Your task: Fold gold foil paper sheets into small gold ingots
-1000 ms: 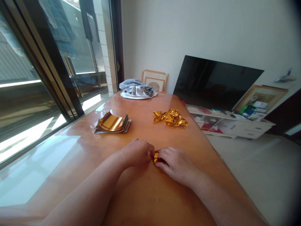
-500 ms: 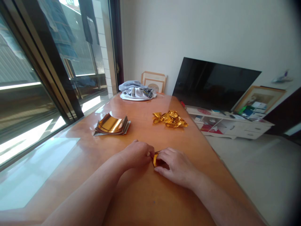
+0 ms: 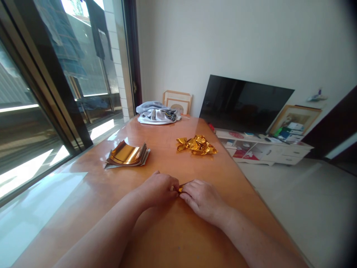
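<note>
Between my two hands is a small piece of gold foil paper (image 3: 180, 189), mostly covered by my fingers. My left hand (image 3: 161, 188) pinches its left end, fingers curled. My right hand (image 3: 201, 197) closes on the right side, thumb and fingertips drawn together over it. Both hands rest low over the wooden table (image 3: 158, 238). Beyond my left hand lies a curled stack of gold foil sheets (image 3: 126, 153). A heap of crumpled, twisted gold foil pieces (image 3: 198, 145) sits farther off, beyond my right hand.
Bundled grey-white cloth (image 3: 157, 113) lies at the table's far end, with framed pictures (image 3: 177, 101) behind it. A large black television (image 3: 242, 106) stands on a white cabinet (image 3: 267, 150) to the right. Glass sliding doors (image 3: 55, 93) run along the left.
My right thumb and fingers have closed together over the foil, so less of it shows. My left hand keeps its pinch. The whole view has shifted slightly.
</note>
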A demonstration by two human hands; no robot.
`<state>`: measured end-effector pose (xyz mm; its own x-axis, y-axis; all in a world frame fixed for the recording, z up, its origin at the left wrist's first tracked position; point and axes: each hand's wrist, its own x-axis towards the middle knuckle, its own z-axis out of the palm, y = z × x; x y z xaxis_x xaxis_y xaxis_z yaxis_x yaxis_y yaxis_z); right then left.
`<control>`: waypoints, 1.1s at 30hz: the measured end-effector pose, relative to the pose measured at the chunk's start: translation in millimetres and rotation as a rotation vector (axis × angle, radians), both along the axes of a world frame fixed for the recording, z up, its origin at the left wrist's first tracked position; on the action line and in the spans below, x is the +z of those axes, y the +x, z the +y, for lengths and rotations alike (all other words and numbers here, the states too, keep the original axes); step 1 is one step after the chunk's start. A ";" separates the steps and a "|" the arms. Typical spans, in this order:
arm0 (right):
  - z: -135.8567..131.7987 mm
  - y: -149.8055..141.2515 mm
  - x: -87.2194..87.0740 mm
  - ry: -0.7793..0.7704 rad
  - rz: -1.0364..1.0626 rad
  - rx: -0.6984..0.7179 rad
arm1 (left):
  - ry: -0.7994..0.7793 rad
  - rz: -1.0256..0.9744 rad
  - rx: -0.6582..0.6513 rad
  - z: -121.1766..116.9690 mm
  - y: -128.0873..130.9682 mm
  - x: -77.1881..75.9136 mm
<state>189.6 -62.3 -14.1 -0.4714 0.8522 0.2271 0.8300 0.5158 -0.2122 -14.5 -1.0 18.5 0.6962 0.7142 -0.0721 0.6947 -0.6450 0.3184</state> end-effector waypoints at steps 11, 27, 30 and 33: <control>3.3 -7.8 -12.4 -0.073 0.213 -0.114 | -0.034 -0.021 -0.006 1.8 -1.7 -1.8; 12.8 -4.7 -20.5 -0.164 0.399 -0.270 | -0.021 0.003 0.075 5.7 -6.8 -1.1; 15.3 -5.2 -20.8 -0.152 0.389 -0.273 | -0.002 -0.001 0.090 4.2 -4.9 -1.5; 15.8 -5.6 -19.6 -0.132 0.343 -0.293 | 0.005 0.000 0.107 3.9 -3.8 -2.3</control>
<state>184.0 -46.5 -33.7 -0.1229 0.9703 0.2085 0.8072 0.2200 -0.5477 -18.3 2.9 16.3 0.6157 0.7850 -0.0683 0.7597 -0.5684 0.3158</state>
